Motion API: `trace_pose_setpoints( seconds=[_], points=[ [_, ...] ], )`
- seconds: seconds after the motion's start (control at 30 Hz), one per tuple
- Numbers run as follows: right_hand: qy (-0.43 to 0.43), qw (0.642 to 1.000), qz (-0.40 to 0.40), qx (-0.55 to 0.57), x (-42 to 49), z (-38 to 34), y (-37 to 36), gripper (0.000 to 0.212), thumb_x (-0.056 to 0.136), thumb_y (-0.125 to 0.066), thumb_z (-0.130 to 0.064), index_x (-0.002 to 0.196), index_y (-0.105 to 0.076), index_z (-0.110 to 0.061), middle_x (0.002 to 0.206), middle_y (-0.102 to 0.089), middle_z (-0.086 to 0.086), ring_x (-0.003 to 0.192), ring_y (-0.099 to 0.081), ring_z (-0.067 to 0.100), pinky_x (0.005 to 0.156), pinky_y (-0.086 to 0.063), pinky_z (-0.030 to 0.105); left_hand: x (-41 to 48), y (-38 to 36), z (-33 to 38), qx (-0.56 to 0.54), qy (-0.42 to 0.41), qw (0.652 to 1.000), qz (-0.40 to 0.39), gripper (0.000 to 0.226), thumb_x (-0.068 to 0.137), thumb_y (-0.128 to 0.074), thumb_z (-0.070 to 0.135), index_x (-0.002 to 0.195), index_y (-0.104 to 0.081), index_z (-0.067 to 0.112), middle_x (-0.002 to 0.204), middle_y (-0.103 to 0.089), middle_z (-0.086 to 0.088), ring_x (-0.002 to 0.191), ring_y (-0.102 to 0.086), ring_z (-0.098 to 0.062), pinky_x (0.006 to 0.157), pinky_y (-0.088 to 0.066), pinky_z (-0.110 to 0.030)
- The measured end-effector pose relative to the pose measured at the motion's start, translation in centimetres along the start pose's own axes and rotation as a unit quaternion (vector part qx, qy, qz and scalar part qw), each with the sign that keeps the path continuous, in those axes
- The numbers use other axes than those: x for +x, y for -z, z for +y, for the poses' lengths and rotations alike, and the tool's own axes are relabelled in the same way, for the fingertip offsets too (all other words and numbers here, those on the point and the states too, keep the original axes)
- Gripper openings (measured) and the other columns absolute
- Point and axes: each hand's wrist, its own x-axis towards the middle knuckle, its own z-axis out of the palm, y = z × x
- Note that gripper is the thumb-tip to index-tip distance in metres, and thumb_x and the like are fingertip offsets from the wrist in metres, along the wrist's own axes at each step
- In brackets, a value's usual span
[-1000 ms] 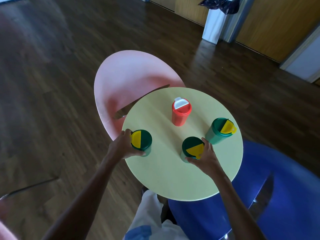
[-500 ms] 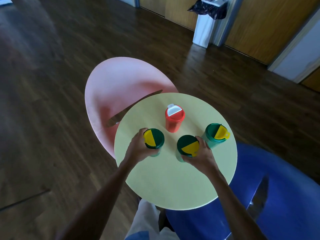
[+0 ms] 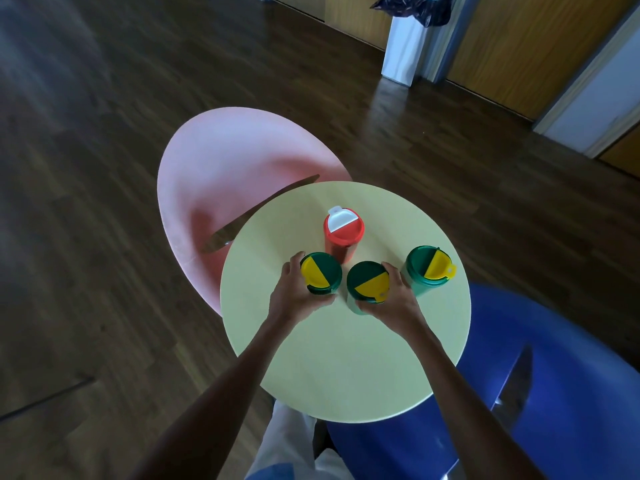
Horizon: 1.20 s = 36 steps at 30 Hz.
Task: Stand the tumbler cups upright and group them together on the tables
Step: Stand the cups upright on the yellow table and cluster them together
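Head view: on the round pale-yellow worktop (image 3: 346, 368), the red plastic tumbler with a white flip lid (image 3: 343, 237) stands upright and serves as anchor. The left hand (image 3: 298, 299) is wrapped around a green tumbler with a yellow half-lid (image 3: 320, 278) just left-front of it; the right hand (image 3: 394, 299) clasps a second green tumbler (image 3: 367, 285) just right-front. A third green tumbler (image 3: 427, 268) stands farther right, apart. Best to slide both low, bases flat, until the walls touch, then release gently.

Three green tumblers (image 3: 321, 277), one red tumbler (image 3: 343, 233)
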Motion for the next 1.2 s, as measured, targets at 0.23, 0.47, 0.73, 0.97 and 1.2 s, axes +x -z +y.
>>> trace_pose_setpoints(
  seconds=[0.23, 0.47, 0.73, 0.97, 1.2],
  points=[
    [0.019, 1.000, 0.015, 0.001, 0.1, -0.1, 0.0, 0.093, 0.065, -0.082, -0.035, 0.140, -0.031, -0.021, 0.134, -0.042, 0.002, 0.119, -0.043, 0.019, 0.094, -0.045, 0.033, 0.3, 0.7, -1.0, -0.018, -0.047, 0.999, -0.010, 0.087, 0.051, -0.082, 0.041, 0.128, -0.043, 0.030, 0.124, -0.055, 0.006, 0.110, -0.053, -0.012, 0.086, -0.046, -0.026],
    [0.009, 0.999, 0.012, 0.028, 0.3, 0.2, -0.1, 0.093, 0.062, -0.084, -0.032, 0.139, -0.033, -0.022, 0.133, -0.043, 0.002, 0.117, -0.044, 0.017, 0.094, -0.046, 0.032, -0.2, 0.0, -1.0, -0.023, -0.060, 0.998, -0.005, 0.084, 0.052, -0.082, 0.042, 0.127, -0.043, 0.031, 0.124, -0.056, 0.008, 0.108, -0.054, -0.009, 0.087, -0.048, -0.027],
    [0.011, 1.000, -0.017, 0.001, 0.5, 0.2, 0.1, 0.095, 0.065, -0.082, -0.032, 0.142, -0.027, -0.019, 0.139, -0.038, 0.003, 0.121, -0.040, 0.018, 0.088, -0.038, 0.025, -0.6, -0.5, -0.9, 0.001, -0.061, 0.998, 0.009, 0.087, 0.059, -0.082, 0.040, 0.133, -0.038, 0.028, 0.130, -0.052, 0.005, 0.114, -0.051, -0.012, 0.085, -0.049, -0.030],
    [0.005, 1.000, -0.021, 0.001, 0.1, 0.3, 0.3, 0.097, 0.065, -0.082, -0.033, 0.143, -0.027, -0.020, 0.139, -0.037, 0.001, 0.115, -0.039, 0.013, 0.089, -0.040, 0.026, -0.4, -0.5, -0.7, -0.006, -0.054, 0.999, -0.002, 0.088, 0.057, -0.083, 0.037, 0.133, -0.039, 0.030, 0.128, -0.050, 0.006, 0.113, -0.051, -0.011, 0.087, -0.046, -0.027],
    [0.004, 0.999, -0.037, 0.002, -0.4, -0.2, 0.5, 0.100, 0.069, -0.081, -0.032, 0.147, -0.020, -0.017, 0.144, -0.031, 0.002, 0.107, -0.040, 0.009, 0.089, -0.039, 0.024, -0.4, -0.1, -0.6, 0.021, -0.048, 0.998, -0.015, 0.090, 0.058, -0.083, 0.040, 0.133, -0.036, 0.031, 0.130, -0.049, 0.006, 0.112, -0.052, -0.014, 0.084, -0.047, -0.030]
  ],
)
